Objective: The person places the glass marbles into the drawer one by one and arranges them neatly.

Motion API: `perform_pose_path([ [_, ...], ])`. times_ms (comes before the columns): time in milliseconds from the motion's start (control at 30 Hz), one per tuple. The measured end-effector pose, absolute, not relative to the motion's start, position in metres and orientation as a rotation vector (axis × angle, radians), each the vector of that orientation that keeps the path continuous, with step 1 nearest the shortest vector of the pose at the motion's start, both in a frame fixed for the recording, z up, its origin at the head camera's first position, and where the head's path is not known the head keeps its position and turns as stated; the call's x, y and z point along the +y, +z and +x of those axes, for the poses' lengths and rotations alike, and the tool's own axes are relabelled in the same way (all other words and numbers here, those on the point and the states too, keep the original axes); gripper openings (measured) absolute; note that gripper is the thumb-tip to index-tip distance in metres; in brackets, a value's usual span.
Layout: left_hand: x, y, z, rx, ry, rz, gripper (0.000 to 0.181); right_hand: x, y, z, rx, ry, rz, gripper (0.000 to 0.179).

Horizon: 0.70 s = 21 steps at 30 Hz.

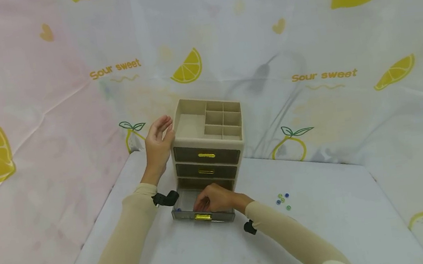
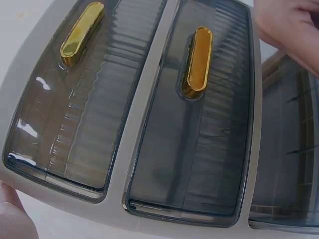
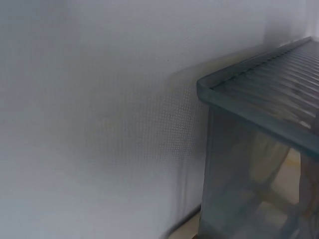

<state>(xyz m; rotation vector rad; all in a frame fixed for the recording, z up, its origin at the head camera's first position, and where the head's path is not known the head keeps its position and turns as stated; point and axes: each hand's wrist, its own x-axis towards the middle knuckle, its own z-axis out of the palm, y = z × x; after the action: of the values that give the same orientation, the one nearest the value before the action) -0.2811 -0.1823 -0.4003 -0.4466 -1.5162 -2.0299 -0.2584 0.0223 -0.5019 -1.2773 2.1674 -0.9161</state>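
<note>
A beige desktop organizer [image 1: 206,140] stands on the table, with its bottom drawer [image 1: 184,216] pulled out and its two upper drawers closed. My left hand [image 1: 159,144] rests against the organizer's left side near the top, fingers extended and slightly bent. Inside the open drawer, my right hand [image 1: 217,197] reaches down with bent fingers; whether they pinch anything is hidden. A small blue bead [image 1: 179,210] lies in the drawer's left front corner. In the left wrist view, gold handles show on the smoky drawer fronts [image 2: 184,149]. The right wrist view shows the pulled-out drawer's ribbed side [image 3: 269,94].
Several small blue and green beads [image 1: 282,200] lie loose on the white table [image 1: 320,224], right of the organizer. Open compartments [image 1: 223,119] divide the organizer's top. Behind it hangs a lemon-print cloth [image 1: 223,37].
</note>
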Motion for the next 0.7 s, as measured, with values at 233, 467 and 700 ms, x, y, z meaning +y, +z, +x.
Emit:
perform_pose_path([
  [233, -0.181, -0.400, -0.281, -1.535, -2.032, -0.442, 0.048, 0.017, -0.509, -0.260, 2.144, -0.942, -1.273, 0.032],
  [467, -0.182, -0.400, -0.280, -1.538, -2.039, -0.440, 0.048, 0.015, -0.513, -0.261, 2.129, -0.958, -1.281, 0.033],
  [700, -0.184, -0.401, -0.280, -1.529, -2.039, -0.440, 0.048, 0.013, -0.513, -0.260, 2.133, -0.976, -1.256, 0.035],
])
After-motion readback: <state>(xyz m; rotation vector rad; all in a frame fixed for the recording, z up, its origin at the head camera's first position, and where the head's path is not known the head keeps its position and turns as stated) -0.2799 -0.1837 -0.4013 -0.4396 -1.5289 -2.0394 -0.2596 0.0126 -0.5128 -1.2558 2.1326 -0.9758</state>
